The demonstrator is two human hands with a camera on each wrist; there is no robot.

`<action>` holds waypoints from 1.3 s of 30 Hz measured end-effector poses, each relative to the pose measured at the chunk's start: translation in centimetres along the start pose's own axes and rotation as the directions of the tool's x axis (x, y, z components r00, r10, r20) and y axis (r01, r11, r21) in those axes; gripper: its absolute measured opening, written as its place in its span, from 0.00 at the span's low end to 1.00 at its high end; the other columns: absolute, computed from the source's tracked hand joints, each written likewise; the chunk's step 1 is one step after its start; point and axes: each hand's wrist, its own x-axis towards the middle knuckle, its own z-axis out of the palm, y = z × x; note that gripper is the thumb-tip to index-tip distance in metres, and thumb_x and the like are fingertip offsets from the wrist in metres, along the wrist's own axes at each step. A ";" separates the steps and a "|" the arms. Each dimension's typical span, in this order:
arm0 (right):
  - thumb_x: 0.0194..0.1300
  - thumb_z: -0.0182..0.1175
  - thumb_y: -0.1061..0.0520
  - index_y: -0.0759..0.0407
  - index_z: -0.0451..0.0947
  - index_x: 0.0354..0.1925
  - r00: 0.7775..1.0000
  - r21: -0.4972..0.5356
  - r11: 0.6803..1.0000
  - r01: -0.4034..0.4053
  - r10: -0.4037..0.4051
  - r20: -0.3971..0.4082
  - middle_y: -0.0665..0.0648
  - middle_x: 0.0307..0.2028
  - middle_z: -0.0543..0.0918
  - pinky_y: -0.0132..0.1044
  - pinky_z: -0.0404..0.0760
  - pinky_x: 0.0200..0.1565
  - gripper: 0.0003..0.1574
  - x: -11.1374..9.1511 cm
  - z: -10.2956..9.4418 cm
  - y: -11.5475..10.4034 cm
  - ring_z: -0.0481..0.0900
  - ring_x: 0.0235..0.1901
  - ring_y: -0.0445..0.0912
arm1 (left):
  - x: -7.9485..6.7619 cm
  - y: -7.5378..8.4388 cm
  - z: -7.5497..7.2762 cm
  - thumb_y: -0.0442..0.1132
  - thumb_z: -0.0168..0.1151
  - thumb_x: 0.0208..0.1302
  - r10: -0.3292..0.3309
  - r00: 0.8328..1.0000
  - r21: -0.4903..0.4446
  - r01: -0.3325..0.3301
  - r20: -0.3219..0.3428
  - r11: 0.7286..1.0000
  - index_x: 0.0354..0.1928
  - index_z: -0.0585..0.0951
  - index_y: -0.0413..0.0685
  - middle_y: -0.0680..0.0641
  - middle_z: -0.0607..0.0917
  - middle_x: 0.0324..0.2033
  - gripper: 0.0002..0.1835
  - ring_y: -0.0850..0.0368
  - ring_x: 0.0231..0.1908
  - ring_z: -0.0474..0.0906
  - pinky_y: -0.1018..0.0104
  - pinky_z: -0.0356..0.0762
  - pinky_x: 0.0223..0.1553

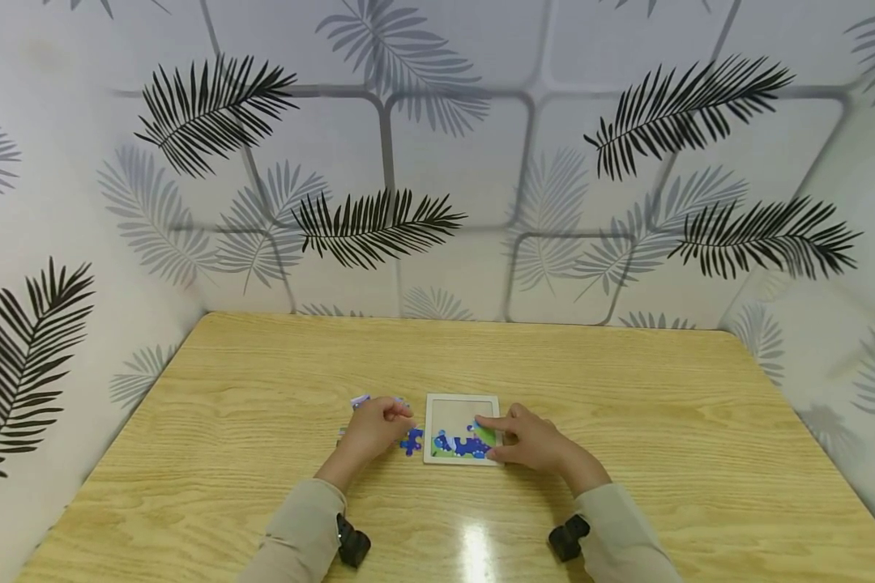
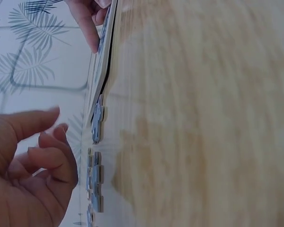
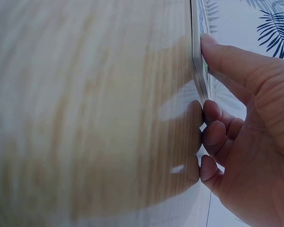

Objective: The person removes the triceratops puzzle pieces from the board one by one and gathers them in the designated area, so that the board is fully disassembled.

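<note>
A square jigsaw tray [image 1: 428,429] with a pale frame lies on the table. Joined blue and green puzzle pieces [image 1: 464,447] fill its lower part and right side; bare backing shows above them. My right hand [image 1: 538,441] rests at the tray's right edge, forefinger stretched onto the pieces and thumb touching near the lower right corner. Its other fingers are bent against the table in the right wrist view. Left of the tray, my left hand [image 1: 373,423] hovers over loose pieces, fingers loosely curled around nothing. One loose blue puzzle piece [image 1: 411,442] lies between it and the tray.
More loose pieces [image 2: 95,184] lie flat below the left hand, partly hidden by it in the head view. The wooden table [image 1: 262,364] reaches back to a wall [image 1: 452,267] with a leaf pattern. A wrist camera [image 1: 569,538] sits at the right sleeve.
</note>
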 end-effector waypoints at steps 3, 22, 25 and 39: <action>0.62 0.63 0.51 0.49 0.69 0.65 1.000 -0.003 1.000 -0.007 0.007 -0.003 0.54 0.28 0.61 0.38 0.52 0.30 0.33 0.0 0.0 0.0 0.56 0.27 0.45 | 0.2 0.2 0.0 0.40 0.64 0.61 0.074 0.995 0.052 -0.078 0.066 0.996 0.41 0.83 0.42 0.51 0.76 0.27 0.09 0.59 0.27 0.67 0.67 0.66 0.28; 0.61 0.64 0.50 0.49 0.70 0.64 1.000 -0.014 1.000 0.016 -0.016 -0.009 0.52 0.28 0.60 0.37 0.52 0.30 0.33 0.4 0.3 0.1 0.56 0.27 0.45 | 0.8 1.9 1.7 0.64 0.64 0.53 0.221 0.950 0.728 -0.310 0.219 0.611 0.65 0.69 0.40 0.43 0.67 0.42 0.45 0.48 0.45 0.60 0.56 0.66 0.46; 0.61 0.64 0.49 0.50 0.70 0.64 1.000 -0.010 1.000 0.026 -0.026 -0.005 0.52 0.28 0.60 0.36 0.52 0.29 0.33 0.4 0.3 0.1 0.56 0.27 0.45 | 0.9 1.8 1.8 0.67 0.61 0.53 0.200 0.956 0.786 -0.290 0.214 0.546 0.65 0.70 0.44 0.40 0.67 0.47 0.45 0.46 0.49 0.60 0.54 0.66 0.51; 0.57 0.68 0.55 0.52 0.74 0.59 1.000 0.094 0.996 0.004 -0.002 -0.017 0.54 0.32 0.67 0.38 0.64 0.32 0.31 0.4 -0.2 0.3 0.64 0.30 0.46 | 1.3 2.0 2.6 0.67 0.63 0.51 0.176 0.954 0.785 -0.300 0.243 0.541 0.65 0.71 0.47 0.40 0.67 0.53 0.44 0.46 0.51 0.59 0.53 0.64 0.52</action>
